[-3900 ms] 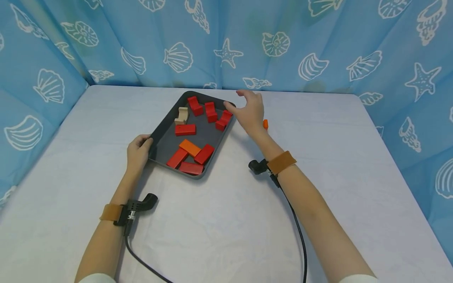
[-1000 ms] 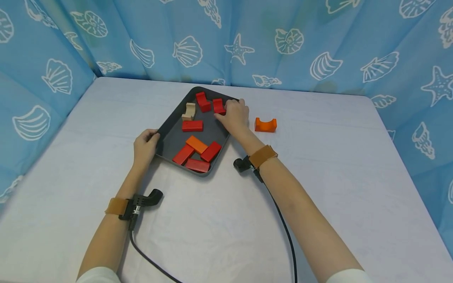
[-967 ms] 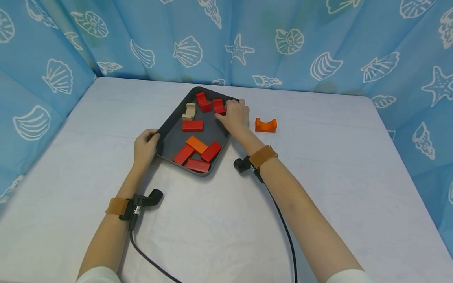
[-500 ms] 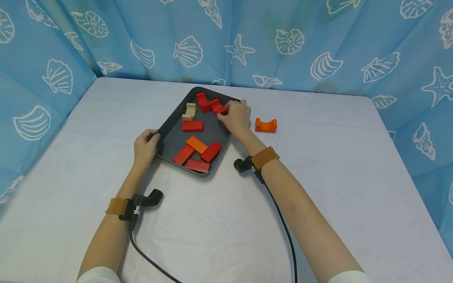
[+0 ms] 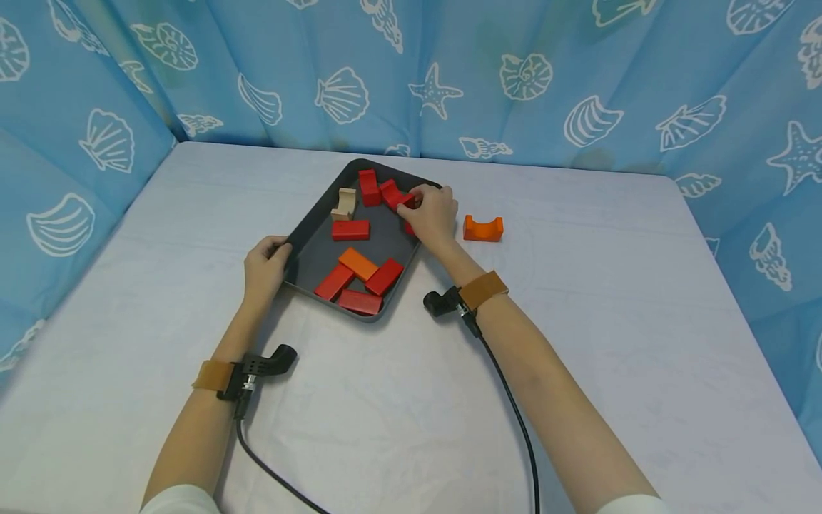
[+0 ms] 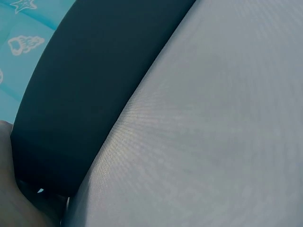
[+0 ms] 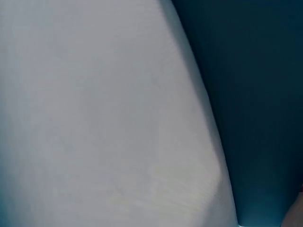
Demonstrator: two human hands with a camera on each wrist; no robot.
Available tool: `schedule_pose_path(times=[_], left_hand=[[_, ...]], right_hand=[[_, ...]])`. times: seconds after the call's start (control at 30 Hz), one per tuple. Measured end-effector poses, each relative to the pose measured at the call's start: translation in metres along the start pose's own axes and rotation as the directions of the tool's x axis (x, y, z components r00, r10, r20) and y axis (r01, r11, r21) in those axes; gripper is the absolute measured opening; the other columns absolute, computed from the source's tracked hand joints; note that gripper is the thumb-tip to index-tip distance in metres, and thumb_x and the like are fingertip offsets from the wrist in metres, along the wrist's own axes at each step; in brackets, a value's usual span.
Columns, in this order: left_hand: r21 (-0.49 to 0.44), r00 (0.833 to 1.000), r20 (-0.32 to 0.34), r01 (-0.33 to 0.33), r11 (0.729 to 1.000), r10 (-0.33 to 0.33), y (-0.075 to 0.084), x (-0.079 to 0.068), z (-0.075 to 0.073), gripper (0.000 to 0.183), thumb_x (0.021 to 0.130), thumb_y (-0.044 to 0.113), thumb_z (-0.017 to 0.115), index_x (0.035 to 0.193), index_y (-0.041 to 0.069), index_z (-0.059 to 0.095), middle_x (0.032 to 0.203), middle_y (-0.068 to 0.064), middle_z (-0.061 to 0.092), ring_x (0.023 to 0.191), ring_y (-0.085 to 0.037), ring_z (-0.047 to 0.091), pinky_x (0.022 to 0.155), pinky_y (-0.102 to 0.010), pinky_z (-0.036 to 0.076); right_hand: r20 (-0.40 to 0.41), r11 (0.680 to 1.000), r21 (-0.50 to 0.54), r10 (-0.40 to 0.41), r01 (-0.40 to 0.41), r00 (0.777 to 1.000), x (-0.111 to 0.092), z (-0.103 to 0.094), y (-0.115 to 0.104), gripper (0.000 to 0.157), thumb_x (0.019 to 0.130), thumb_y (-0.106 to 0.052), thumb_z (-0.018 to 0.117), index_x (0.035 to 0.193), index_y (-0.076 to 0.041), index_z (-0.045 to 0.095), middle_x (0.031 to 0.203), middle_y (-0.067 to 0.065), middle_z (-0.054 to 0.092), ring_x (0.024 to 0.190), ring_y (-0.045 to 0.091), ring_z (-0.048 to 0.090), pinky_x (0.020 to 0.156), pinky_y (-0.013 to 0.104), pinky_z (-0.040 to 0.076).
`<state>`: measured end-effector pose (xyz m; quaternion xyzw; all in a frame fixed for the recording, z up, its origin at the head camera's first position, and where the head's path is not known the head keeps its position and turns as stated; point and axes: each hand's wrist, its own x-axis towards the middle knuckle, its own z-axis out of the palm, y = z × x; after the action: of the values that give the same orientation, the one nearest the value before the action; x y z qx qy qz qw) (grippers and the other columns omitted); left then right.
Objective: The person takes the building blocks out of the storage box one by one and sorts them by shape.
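In the head view a dark grey tray holds several red blocks, an orange block and a cream curved-notch block. My left hand grips the tray's left corner, thumb over the rim. Over the tray's far right side, my right hand pinches a red notched block between thumb and fingers. That block's left end is close to another red block. Part of one more red block shows under the hand. The left hand and the tray's outer wall appear in the left wrist view.
An orange notched block stands on the white tablecloth to the right of the tray. A blue shell-patterned curtain borders the table at the back and sides. Black cables trail from both wrist cameras.
My right hand came down from above the tray's rim and took a red notched block, which has turned and shifted toward its red neighbour. That neighbour turned slightly. The left hand keeps its grip.
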<state>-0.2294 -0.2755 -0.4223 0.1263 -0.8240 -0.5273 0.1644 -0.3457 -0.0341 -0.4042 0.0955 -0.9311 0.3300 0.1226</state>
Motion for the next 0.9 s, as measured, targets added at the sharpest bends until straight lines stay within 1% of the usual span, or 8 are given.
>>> schedule_pose_path(times=[0.2,0.4,0.53,0.7,0.9], left_hand=[[-0.002,1.000,0.013,0.007,1.000,-0.007,0.0007,-0.0008,-0.0010,0.027,0.091,0.012,0.047,0.106,-0.006,0.059,0.102,-0.018,0.059,0.084,-0.014,0.050,0.073,-0.024,0.037],[0.011,1.000,0.003,0.004,1.000,-0.004,0.0005,-0.0003,-0.0007,0.026,0.090,0.011,0.047,0.105,-0.006,0.059,0.101,-0.018,0.059,0.085,-0.016,0.050,0.073,-0.024,0.037],[0.001,1.000,0.005,0.002,1.000,-0.002,0.0004,-0.0003,-0.0001,0.025,0.090,0.011,0.047,0.105,-0.006,0.059,0.101,-0.018,0.059,0.083,-0.014,0.049,0.072,-0.023,0.037],[0.007,1.000,0.007,0.001,1.000,-0.001,0.0001,0.0000,0.0001,0.025,0.090,0.011,0.047,0.105,-0.006,0.059,0.101,-0.018,0.059,0.083,-0.014,0.049,0.072,-0.023,0.037],[0.012,1.000,0.005,-0.007,1.000,0.007,-0.0004,-0.0006,-0.0003,0.025,0.090,0.011,0.047,0.105,-0.006,0.059,0.101,-0.017,0.059,0.082,-0.014,0.049,0.072,-0.024,0.037]], right_hand=[[-0.007,0.998,0.053,-0.021,0.022,1.000,-0.0016,-0.0004,0.0008,0.035,0.080,-0.030,0.066,0.105,-0.006,0.064,0.092,0.006,0.059,0.087,0.022,0.042,0.078,0.037,0.030],[-0.017,0.992,0.114,-0.052,0.054,0.998,-0.0021,-0.0010,0.0016,0.033,0.080,-0.026,0.067,0.105,-0.005,0.064,0.093,0.007,0.060,0.087,0.023,0.042,0.078,0.038,0.030],[-0.031,0.987,0.153,-0.053,0.057,0.998,-0.0014,-0.0007,0.0038,0.031,0.080,-0.023,0.068,0.104,-0.005,0.065,0.093,0.007,0.061,0.086,0.023,0.042,0.076,0.037,0.031],[-0.051,0.966,0.244,-0.071,0.081,0.996,-0.0011,-0.0025,0.0051,0.030,0.078,-0.018,0.068,0.105,-0.003,0.065,0.094,0.009,0.062,0.086,0.023,0.042,0.073,0.034,0.033],[-0.050,0.936,0.334,-0.096,0.108,0.994,-0.0016,-0.0048,0.0061,0.030,0.078,-0.014,0.068,0.105,-0.001,0.065,0.095,0.011,0.062,0.086,0.024,0.042,0.070,0.031,0.033]])
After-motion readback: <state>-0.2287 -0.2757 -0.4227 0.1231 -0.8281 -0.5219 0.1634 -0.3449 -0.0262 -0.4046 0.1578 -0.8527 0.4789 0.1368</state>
